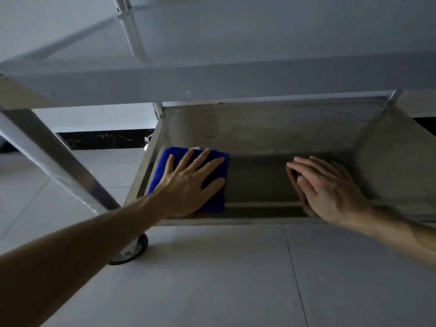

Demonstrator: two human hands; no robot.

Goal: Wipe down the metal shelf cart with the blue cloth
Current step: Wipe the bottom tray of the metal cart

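The metal shelf cart fills the upper view, and its bottom shelf [271,138] is a shallow steel tray in shadow under a higher shelf [212,76]. A folded blue cloth [162,171] lies in the tray's near left corner. My left hand [188,182] presses flat on the cloth with fingers spread. My right hand [330,187] rests on the tray's near right part, fingers together and extended, holding nothing, apart from the cloth.
A slanted metal leg [52,161] of the cart runs down to a caster wheel [134,251] at the left. Grey floor tiles [236,279] lie in front. A white wall with a dark baseboard [103,139] stands behind.
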